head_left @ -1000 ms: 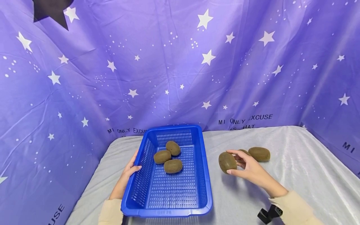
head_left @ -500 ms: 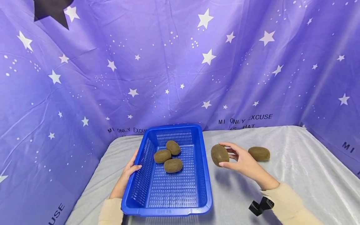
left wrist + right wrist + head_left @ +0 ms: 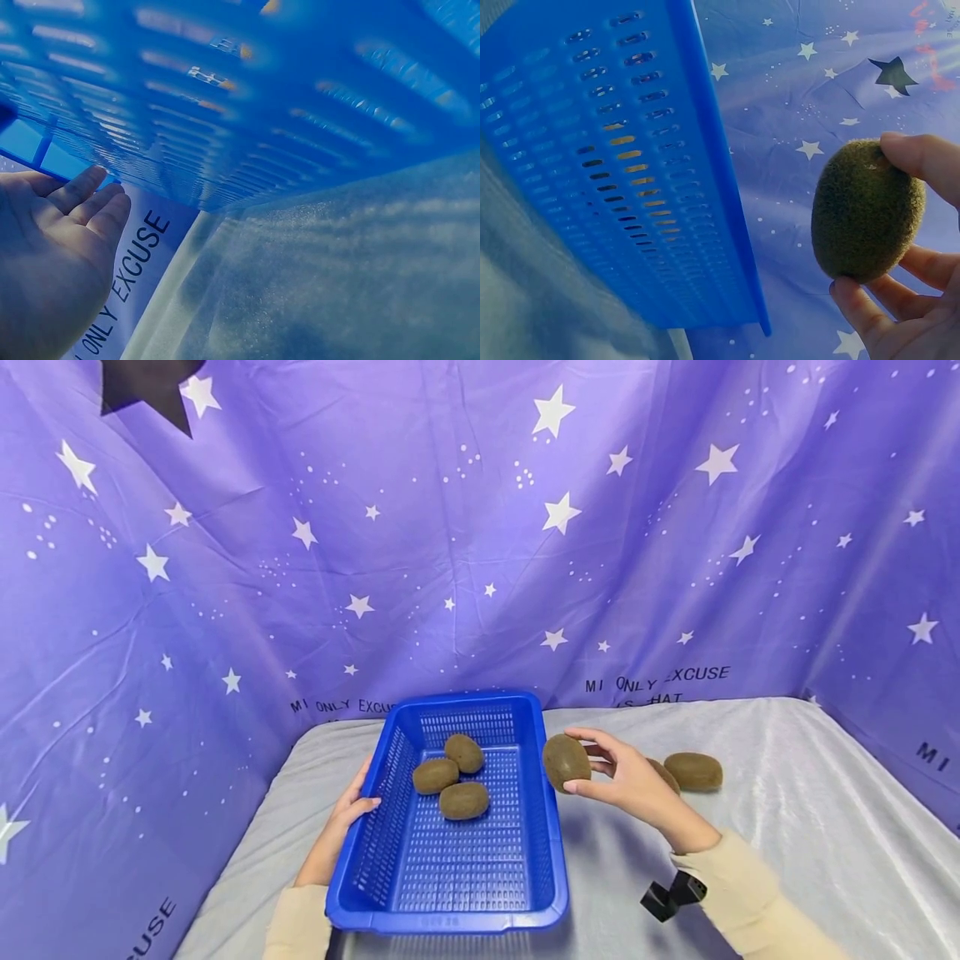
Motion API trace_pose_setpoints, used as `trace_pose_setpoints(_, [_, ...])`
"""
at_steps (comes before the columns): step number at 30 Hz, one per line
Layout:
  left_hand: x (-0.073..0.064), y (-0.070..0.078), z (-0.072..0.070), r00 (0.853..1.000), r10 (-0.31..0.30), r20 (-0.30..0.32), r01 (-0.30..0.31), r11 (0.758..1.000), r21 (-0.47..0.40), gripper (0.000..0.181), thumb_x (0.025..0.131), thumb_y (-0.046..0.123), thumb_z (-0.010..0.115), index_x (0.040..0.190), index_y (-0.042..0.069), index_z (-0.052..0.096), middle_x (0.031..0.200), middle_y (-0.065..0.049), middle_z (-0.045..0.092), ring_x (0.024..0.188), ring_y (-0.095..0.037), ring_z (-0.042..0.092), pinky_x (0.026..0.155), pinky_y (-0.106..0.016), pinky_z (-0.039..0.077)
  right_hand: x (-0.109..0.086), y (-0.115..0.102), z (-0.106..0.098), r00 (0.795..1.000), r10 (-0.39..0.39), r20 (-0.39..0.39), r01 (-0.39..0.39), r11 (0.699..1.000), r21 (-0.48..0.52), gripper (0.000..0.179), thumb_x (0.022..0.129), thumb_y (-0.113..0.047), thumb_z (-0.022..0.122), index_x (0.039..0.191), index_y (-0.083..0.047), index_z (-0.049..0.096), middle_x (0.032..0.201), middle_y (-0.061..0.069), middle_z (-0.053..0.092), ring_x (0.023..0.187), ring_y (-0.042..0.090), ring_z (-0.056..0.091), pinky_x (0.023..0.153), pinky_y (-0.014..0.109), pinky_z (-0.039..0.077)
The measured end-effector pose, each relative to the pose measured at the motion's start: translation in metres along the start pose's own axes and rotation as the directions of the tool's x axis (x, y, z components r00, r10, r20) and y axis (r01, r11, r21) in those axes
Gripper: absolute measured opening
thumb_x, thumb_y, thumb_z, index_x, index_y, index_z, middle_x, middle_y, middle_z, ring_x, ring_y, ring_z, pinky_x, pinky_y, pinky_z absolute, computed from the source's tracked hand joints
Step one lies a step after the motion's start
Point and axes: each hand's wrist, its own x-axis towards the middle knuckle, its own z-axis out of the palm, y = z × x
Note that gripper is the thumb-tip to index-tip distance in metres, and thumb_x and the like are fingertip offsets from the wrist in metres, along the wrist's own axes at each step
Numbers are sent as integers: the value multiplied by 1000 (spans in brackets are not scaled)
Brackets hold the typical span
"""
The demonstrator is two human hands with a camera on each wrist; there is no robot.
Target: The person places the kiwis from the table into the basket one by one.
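A brown kiwi (image 3: 567,763) is pinched between the thumb and fingers of my right hand (image 3: 626,781), raised beside the right rim of the basket. In the right wrist view the held kiwi (image 3: 868,210) stands upright, apart from the basket wall. My left hand (image 3: 341,822) grips the left rim of the blue plastic basket (image 3: 448,923), thumb over the edge. Its fingers (image 3: 97,202) lie against the outside in the left wrist view. Inside the basket, three kiwis (image 3: 463,801) lie close together towards the back.
To the right on the pale cloth-covered table (image 3: 810,827), one kiwi (image 3: 693,772) lies in the open. Another kiwi (image 3: 664,774) is partly hidden behind my right hand. A purple starry curtain (image 3: 480,527) hangs behind and at both sides.
My right hand has carried the kiwi left and slightly upward, to the basket's right rim. The left hand, the basket and the kiwis inside it have stayed put.
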Motion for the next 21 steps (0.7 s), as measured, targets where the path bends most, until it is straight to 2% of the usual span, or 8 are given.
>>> trace_pose_setpoints(5, [0, 2, 0, 1000, -13, -7, 13, 1000, -5, 75, 84, -9, 35, 146, -4, -6, 149, -35, -2, 114, 2, 48, 91, -20, 44, 6, -2, 6, 1000, 16, 15, -17, 1000, 20, 66, 77, -26, 77, 135, -10, 48, 131, 10, 54, 115, 33, 53, 97, 49, 42])
trace_pose_setpoints(12, [2, 2, 0, 1000, -12, -14, 12, 1000, 5, 74, 85, -9, 35, 147, -3, -5, 149, -35, -2, 115, 2, 46, 92, -19, 43, 13, -1, 15, 1000, 7, 27, -8, 998, 57, 66, 78, -24, 77, 135, -9, 48, 132, 11, 52, 117, 31, 52, 99, 49, 41])
trace_pose_setpoints(21, [-1, 1, -1, 999, -31, -19, 31, 1000, -1, 74, 85, -9, 35, 148, 0, -4, 149, -36, -1, 113, -1, 49, 91, -21, 44, 21, 1, 28, 1000, -5, 28, 4, 1000, 3, 65, 78, -28, 77, 134, -11, 50, 134, 10, 52, 117, 32, 52, 100, 49, 40])
